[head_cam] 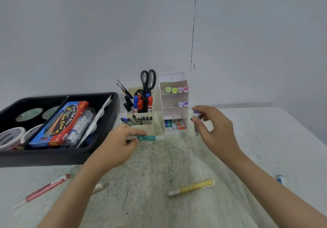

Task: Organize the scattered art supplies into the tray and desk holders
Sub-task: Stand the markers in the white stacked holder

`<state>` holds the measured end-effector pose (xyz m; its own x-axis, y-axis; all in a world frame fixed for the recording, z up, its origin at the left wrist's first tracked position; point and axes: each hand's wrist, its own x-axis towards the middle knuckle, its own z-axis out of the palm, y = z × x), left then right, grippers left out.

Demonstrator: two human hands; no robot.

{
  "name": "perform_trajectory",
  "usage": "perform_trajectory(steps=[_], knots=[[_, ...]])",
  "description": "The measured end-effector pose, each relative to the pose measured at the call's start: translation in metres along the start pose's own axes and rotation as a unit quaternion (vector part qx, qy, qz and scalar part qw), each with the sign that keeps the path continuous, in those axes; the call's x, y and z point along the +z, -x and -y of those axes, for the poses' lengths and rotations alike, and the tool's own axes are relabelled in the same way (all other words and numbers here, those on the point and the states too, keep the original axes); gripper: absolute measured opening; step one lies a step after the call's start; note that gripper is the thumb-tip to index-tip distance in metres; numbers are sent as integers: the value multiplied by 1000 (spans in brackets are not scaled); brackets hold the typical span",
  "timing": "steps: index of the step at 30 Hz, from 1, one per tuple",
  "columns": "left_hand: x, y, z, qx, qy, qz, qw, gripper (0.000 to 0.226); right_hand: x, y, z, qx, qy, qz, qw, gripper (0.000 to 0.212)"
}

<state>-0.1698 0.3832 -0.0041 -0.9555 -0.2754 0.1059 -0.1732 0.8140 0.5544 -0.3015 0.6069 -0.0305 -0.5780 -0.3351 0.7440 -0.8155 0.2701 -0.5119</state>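
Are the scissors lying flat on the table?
No, the scissors stand upright with their black handles up in the beige pen holder.

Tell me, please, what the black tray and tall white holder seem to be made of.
Black tray: probably moulded plastic, matte, given its rounded rim and corners. Tall white holder: likely thin plastic, smooth, faintly translucent at its top panel.
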Motion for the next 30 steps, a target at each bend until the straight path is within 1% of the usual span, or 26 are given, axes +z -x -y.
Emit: perform_trajectory(steps=[2,5,7,9,12,15,19,22,26,30], knots=[[-1,0,-9,8,40,-22,999,32,-1,-9,11,-20,-54,-42,997,20],[-1,-3,-20,9,130,-116,985,28,1,-22,20,-46,-87,-75,992,17],[0,-6,-27,6,182,-163,970,28,5,-29,19,-73,-65,-84,992,16],[1,-10,-35,17,233,-189,954,28,11,-34,12,-112,-25,-78,990,15],[1,-18,-44,34,274,-214,937,28,20,-40,-3,-172,55,-27,983,11],[3,-26,-48,54,282,-231,930,39,30,-44,-18,-194,117,-7,974,9],[3,-33,-53,113,247,-269,924,50,39,-49,-26,-197,126,-13,972,10],[6,-40,-53,142,217,-295,920,47,44,-52,-31,-201,138,-5,970,8],[12,-46,-53,168,218,-313,909,36,49,-53,-40,-188,153,3,970,8],[18,-51,-50,206,186,-320,906,35,52,-54,-42,-186,159,5,970,9]])
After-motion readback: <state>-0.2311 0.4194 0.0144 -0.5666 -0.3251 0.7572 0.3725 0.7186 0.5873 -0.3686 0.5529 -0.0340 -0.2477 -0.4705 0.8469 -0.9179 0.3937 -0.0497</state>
